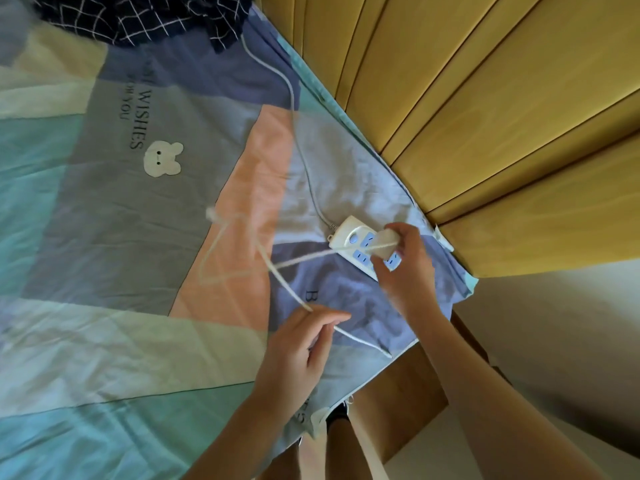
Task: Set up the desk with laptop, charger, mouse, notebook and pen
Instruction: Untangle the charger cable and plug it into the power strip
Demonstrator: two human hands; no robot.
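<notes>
Right hand [403, 265] grips the charger [385, 244], hiding half the power strip [353, 237]; left hand [301, 344] pinches its blurred cable [277, 275] (bed edge just beside).

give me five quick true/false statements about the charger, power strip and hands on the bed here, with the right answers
1. The right hand holds a white charger block at the power strip. True.
2. The left hand is empty. False: it pinches the white charger cable.
3. The power strip lies on the wooden floor. False: it lies on the patchwork bedsheet, near the wooden headboard.
4. A white bear face is printed on the bedsheet. True.
5. A laptop sits beside the power strip. False: no laptop is in view.
</notes>
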